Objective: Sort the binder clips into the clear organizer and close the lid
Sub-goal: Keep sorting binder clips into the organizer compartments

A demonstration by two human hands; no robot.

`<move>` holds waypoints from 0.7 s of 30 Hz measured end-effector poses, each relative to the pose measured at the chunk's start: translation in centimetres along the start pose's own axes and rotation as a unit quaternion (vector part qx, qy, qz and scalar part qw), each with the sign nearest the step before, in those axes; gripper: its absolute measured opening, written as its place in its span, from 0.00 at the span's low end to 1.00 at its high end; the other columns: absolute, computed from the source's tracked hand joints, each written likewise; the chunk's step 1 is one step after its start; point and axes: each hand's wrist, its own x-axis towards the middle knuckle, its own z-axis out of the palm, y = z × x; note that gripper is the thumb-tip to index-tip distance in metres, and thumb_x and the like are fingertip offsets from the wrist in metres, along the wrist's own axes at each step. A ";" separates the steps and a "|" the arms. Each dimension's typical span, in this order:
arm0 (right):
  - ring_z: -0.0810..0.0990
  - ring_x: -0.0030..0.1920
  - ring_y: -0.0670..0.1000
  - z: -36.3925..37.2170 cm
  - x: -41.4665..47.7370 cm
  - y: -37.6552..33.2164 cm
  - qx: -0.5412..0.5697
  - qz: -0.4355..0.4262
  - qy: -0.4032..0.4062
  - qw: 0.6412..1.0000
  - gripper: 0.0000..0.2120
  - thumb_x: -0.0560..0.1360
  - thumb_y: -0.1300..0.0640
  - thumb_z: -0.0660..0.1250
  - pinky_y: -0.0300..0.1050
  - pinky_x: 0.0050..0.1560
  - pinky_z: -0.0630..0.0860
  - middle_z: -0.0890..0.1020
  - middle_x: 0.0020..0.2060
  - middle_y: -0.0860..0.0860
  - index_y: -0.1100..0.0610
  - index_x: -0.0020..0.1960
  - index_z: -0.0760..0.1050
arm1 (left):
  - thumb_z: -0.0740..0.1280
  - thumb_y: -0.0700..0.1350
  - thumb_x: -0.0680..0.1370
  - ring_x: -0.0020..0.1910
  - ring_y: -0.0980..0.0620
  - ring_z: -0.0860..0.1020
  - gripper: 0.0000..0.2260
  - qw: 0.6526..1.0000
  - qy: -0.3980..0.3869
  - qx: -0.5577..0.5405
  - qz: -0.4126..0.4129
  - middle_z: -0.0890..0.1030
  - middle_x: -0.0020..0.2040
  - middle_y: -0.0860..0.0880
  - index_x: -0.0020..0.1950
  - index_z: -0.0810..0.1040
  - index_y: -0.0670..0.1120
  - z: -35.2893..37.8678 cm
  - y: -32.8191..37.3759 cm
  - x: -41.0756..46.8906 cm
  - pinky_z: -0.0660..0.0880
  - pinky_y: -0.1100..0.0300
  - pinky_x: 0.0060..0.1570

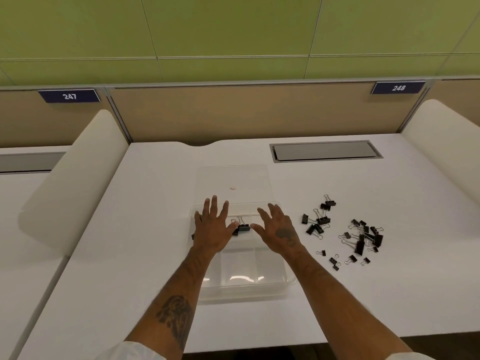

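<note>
A clear organizer (244,287) with several compartments sits on the white desk in front of me. Its clear lid (235,181) lies flat and open behind it. Both hands hover over the organizer's far half, palms down. My left hand (213,226) is spread with nothing in it, and so is my right hand (278,228). Between the two thumbs a black binder clip (242,227) lies in a far compartment. A loose scatter of several black binder clips (359,236) of different sizes lies on the desk to the right of the organizer.
The white desk (145,255) has a grey cable flap (326,151) at the back right. Cream padded dividers (75,175) rise on both sides, with a tan partition behind. The desk's front edge runs just below my forearms.
</note>
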 end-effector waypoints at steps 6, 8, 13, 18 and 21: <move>0.37 0.77 0.57 -0.2 -1.3 1.2 -0.023 0.024 0.001 0.999 0.38 0.73 0.30 0.38 0.61 0.74 0.42 0.40 0.78 0.56 0.47 0.78 0.43 | 0.26 0.76 0.64 0.77 0.43 0.37 0.47 1.000 0.010 0.000 0.028 0.37 0.78 0.45 0.78 0.39 0.53 0.5 1.0 0.3 0.42 0.39 0.72; 0.37 0.77 0.57 -0.3 -1.6 2.1 -0.028 0.032 0.007 0.999 0.39 0.72 0.29 0.36 0.62 0.74 0.40 0.40 0.78 0.55 0.46 0.78 0.42 | 0.27 0.75 0.65 0.77 0.44 0.36 0.46 0.999 0.010 0.003 0.034 0.36 0.78 0.46 0.78 0.37 0.53 0.6 1.9 0.5 0.40 0.39 0.72; 0.39 0.77 0.59 -0.8 -2.2 5.0 -0.051 0.047 0.024 0.997 0.42 0.70 0.28 0.31 0.63 0.74 0.43 0.42 0.78 0.57 0.47 0.78 0.42 | 0.34 0.73 0.69 0.76 0.45 0.34 0.41 0.999 -0.003 0.006 0.051 0.33 0.77 0.46 0.77 0.35 0.54 1.3 4.8 1.4 0.38 0.40 0.72; 0.38 0.77 0.58 -1.5 -2.7 9.3 -0.034 0.061 0.020 0.997 0.47 0.65 0.26 0.26 0.63 0.74 0.42 0.41 0.78 0.57 0.47 0.78 0.44 | 0.27 0.75 0.65 0.77 0.45 0.35 0.43 0.997 0.015 0.002 0.070 0.34 0.78 0.47 0.77 0.35 0.55 2.3 9.1 2.6 0.39 0.40 0.72; 0.40 0.78 0.58 -2.1 -3.0 12.3 -0.023 0.071 0.028 0.997 0.50 0.63 0.25 0.23 0.63 0.74 0.44 0.43 0.78 0.57 0.47 0.78 0.47 | 0.30 0.74 0.67 0.77 0.45 0.36 0.42 0.997 0.019 -0.005 0.079 0.36 0.78 0.47 0.77 0.36 0.55 2.9 12.3 3.3 0.40 0.40 0.72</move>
